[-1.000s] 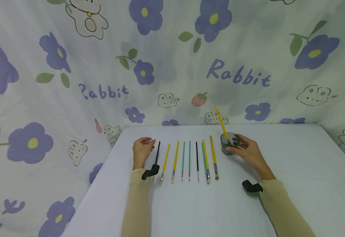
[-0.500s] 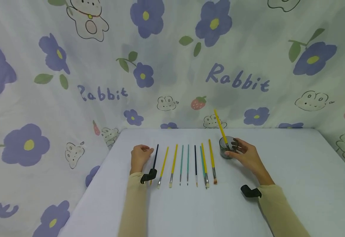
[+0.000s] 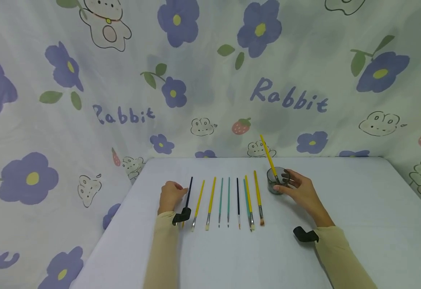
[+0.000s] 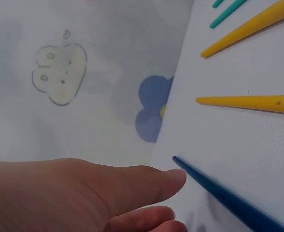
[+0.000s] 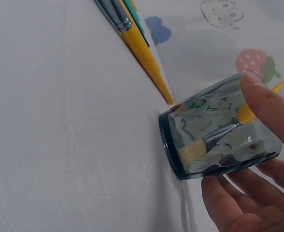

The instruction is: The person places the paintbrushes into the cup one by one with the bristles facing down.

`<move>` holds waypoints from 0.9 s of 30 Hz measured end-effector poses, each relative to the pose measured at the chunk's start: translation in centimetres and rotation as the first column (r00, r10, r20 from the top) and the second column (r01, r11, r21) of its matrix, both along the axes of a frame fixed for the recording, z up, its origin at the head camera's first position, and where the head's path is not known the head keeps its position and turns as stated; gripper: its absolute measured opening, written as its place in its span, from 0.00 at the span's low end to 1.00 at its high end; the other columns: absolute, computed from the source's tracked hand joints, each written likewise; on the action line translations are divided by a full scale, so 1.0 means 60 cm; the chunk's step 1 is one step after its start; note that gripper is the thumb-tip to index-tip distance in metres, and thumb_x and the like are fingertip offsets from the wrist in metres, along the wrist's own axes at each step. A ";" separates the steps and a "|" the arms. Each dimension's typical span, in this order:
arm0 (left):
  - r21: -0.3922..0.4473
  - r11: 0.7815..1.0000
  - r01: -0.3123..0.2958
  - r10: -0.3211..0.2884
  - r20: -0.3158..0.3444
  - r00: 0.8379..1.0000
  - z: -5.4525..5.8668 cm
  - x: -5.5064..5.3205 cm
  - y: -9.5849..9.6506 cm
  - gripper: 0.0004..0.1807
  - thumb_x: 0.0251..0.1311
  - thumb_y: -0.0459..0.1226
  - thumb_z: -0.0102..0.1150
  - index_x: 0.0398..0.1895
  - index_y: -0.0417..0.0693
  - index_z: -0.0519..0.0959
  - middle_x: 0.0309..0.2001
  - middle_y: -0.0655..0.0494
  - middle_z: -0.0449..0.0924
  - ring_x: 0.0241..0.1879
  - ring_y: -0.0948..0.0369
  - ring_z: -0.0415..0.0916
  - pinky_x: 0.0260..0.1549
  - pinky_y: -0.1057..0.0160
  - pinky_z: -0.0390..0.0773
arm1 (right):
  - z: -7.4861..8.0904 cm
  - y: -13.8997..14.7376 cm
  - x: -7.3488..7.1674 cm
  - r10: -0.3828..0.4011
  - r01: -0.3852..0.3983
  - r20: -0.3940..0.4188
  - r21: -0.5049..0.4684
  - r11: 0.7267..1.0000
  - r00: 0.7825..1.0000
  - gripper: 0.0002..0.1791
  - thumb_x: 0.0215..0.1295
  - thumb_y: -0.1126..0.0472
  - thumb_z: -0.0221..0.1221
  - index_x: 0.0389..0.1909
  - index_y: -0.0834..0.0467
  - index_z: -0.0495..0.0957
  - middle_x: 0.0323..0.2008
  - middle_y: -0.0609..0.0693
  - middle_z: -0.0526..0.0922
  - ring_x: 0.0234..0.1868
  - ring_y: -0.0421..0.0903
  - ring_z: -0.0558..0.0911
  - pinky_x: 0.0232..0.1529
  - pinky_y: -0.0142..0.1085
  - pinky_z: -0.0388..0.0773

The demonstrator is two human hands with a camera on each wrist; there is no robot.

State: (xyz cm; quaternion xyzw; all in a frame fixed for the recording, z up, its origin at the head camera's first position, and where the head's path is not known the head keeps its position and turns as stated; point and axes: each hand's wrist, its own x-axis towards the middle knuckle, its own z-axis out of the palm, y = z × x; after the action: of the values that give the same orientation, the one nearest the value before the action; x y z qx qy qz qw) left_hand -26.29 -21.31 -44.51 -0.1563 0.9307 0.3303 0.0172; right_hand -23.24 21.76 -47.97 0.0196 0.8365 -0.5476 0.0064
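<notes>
1. Two hands show in the head view: the right hand [image 3: 301,188] grasps a clear, wavy-sided glass tumbler [image 3: 271,186] standing on a white cloth-like tabletop [image 3: 232,261]. One yellow-handled paintbrush [image 3: 268,155] leans inside it, handle up.
2. Nine more brushes lie in a row left of the tumbler, bristles toward the person. From the left: a dark-blue brush [image 3: 190,185], a yellow brush [image 3: 199,200], a second yellow brush [image 3: 211,200], a teal brush [image 3: 221,200], a second teal brush [image 3: 228,200], a second dark-blue brush [image 3: 238,196], a third teal brush [image 3: 246,196], a third yellow brush [image 3: 248,196] just beside it, and a fourth yellow brush [image 3: 258,192].
3. At the row's left end, the left hand [image 3: 170,197] is by the dark-blue brush.
4. In the left wrist view that hand grasps nothing; its thumb is extended beside the handle's end, contact unclear.
5. In the right wrist view, thumb and fingers grip opposite sides of the tumbler; the leaning paintbrush's pale bristles are near its base.
</notes>
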 end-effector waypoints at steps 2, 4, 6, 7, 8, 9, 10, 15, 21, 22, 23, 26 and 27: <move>-0.016 1.000 0.005 -0.005 0.011 1.000 0.000 0.001 0.001 0.16 0.65 0.42 0.67 0.43 0.35 0.82 0.43 0.39 0.85 0.41 0.48 0.82 0.42 0.51 0.82 | -0.001 0.000 0.000 -0.001 0.001 -0.002 0.000 1.000 1.000 0.58 0.57 0.39 0.74 0.82 0.54 0.54 0.77 0.63 0.66 0.76 0.65 0.68 0.74 0.58 0.70; -0.028 1.000 0.009 -0.009 0.016 1.000 -0.002 0.001 0.001 0.15 0.64 0.41 0.67 0.42 0.35 0.82 0.44 0.39 0.85 0.42 0.48 0.81 0.44 0.50 0.82 | -0.001 0.000 -0.001 -0.002 0.002 -0.003 0.000 1.000 1.000 0.58 0.57 0.39 0.74 0.82 0.54 0.55 0.77 0.63 0.66 0.76 0.65 0.68 0.74 0.58 0.70; -0.039 0.999 0.019 -0.018 0.014 1.000 -0.003 0.002 0.001 0.14 0.64 0.40 0.67 0.41 0.35 0.82 0.43 0.39 0.85 0.41 0.48 0.81 0.44 0.51 0.82 | -0.002 0.000 -0.002 -0.003 0.003 -0.002 0.005 1.000 1.000 0.58 0.57 0.39 0.74 0.82 0.54 0.55 0.77 0.63 0.66 0.76 0.65 0.68 0.74 0.58 0.70; -0.040 0.999 0.022 -0.022 0.014 1.000 -0.004 0.002 0.000 0.14 0.64 0.39 0.67 0.41 0.35 0.82 0.43 0.39 0.84 0.41 0.48 0.81 0.43 0.51 0.81 | -0.002 0.000 -0.001 -0.002 0.002 -0.002 0.005 1.000 1.000 0.58 0.57 0.39 0.74 0.82 0.54 0.54 0.77 0.63 0.66 0.76 0.65 0.68 0.74 0.58 0.70; -0.039 0.999 0.025 -0.024 0.014 1.000 -0.004 0.002 0.000 0.13 0.64 0.39 0.67 0.41 0.35 0.82 0.42 0.39 0.84 0.40 0.49 0.81 0.42 0.52 0.81 | -0.002 0.001 -0.002 0.000 0.000 -0.003 0.006 1.000 1.000 0.58 0.57 0.39 0.74 0.82 0.54 0.54 0.77 0.63 0.66 0.76 0.65 0.68 0.74 0.58 0.69; -0.039 0.999 0.029 -0.028 0.013 1.000 -0.004 0.003 0.000 0.13 0.63 0.38 0.67 0.41 0.35 0.82 0.42 0.39 0.84 0.40 0.49 0.80 0.41 0.53 0.81 | -0.002 0.001 -0.002 -0.001 0.001 -0.005 0.007 1.000 1.000 0.58 0.57 0.39 0.74 0.82 0.54 0.54 0.77 0.63 0.66 0.76 0.65 0.68 0.74 0.59 0.70; -0.038 0.999 0.030 -0.030 0.013 0.999 -0.004 0.003 0.000 0.12 0.63 0.38 0.67 0.40 0.35 0.82 0.41 0.40 0.84 0.39 0.50 0.80 0.40 0.54 0.81 | -0.003 0.001 -0.002 0.001 -0.001 -0.008 0.010 1.000 1.000 0.58 0.57 0.39 0.74 0.82 0.54 0.54 0.77 0.63 0.66 0.76 0.65 0.68 0.74 0.59 0.70; -0.036 0.998 0.043 -0.043 0.017 0.999 -0.003 0.005 0.001 0.10 0.62 0.36 0.66 0.40 0.36 0.83 0.41 0.40 0.85 0.38 0.51 0.80 0.37 0.57 0.80 | -0.004 0.001 -0.002 0.005 -0.005 -0.014 0.008 1.000 1.000 0.58 0.57 0.40 0.74 0.82 0.55 0.55 0.76 0.63 0.67 0.76 0.65 0.68 0.74 0.59 0.70; -0.044 0.997 0.061 -0.060 0.011 0.998 -0.003 0.004 0.003 0.09 0.58 0.33 0.66 0.38 0.35 0.84 0.39 0.40 0.85 0.36 0.51 0.81 0.36 0.56 0.81 | -0.003 0.002 -0.002 0.001 -0.001 -0.009 0.011 1.000 1.000 0.58 0.57 0.40 0.74 0.82 0.54 0.54 0.77 0.63 0.66 0.76 0.65 0.68 0.74 0.58 0.70; -0.048 0.997 0.062 -0.061 0.009 0.998 -0.004 0.003 0.003 0.09 0.58 0.33 0.65 0.37 0.35 0.84 0.39 0.40 0.85 0.36 0.51 0.81 0.36 0.56 0.81 | -0.003 0.002 -0.002 -0.001 0.001 -0.008 0.009 1.000 1.000 0.58 0.57 0.39 0.74 0.82 0.54 0.55 0.76 0.63 0.66 0.76 0.65 0.68 0.74 0.58 0.70; -0.055 0.997 0.062 -0.062 0.007 0.998 -0.004 0.003 0.004 0.09 0.57 0.33 0.65 0.37 0.35 0.84 0.39 0.40 0.85 0.35 0.51 0.81 0.35 0.57 0.82 | -0.003 0.002 -0.002 0.003 -0.003 -0.009 0.009 1.000 1.000 0.58 0.57 0.40 0.74 0.82 0.54 0.54 0.76 0.63 0.66 0.76 0.65 0.68 0.74 0.59 0.70; -0.073 0.996 0.060 -0.059 0.007 0.998 -0.004 0.003 0.004 0.09 0.58 0.33 0.66 0.36 0.34 0.83 0.37 0.40 0.85 0.34 0.51 0.81 0.32 0.57 0.81 | -0.003 0.002 -0.002 0.003 -0.003 -0.012 0.009 1.000 1.000 0.58 0.57 0.40 0.74 0.82 0.54 0.55 0.76 0.64 0.67 0.76 0.65 0.68 0.74 0.58 0.70; -0.079 0.995 0.059 -0.058 0.007 0.998 -0.004 0.003 0.004 0.09 0.58 0.34 0.66 0.36 0.34 0.83 0.37 0.40 0.85 0.34 0.51 0.81 0.32 0.58 0.81 | -0.002 0.002 -0.002 0.006 -0.006 -0.013 0.010 1.000 1.000 0.58 0.58 0.40 0.74 0.82 0.55 0.54 0.76 0.64 0.67 0.76 0.65 0.68 0.74 0.58 0.70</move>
State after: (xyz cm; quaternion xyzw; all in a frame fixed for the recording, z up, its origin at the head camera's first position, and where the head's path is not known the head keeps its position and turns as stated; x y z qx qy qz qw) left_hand -26.14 -21.05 -44.78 -0.1302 0.9472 0.2921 0.0226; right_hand -23.37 21.89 -48.11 0.0135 0.8394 -0.5434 0.0025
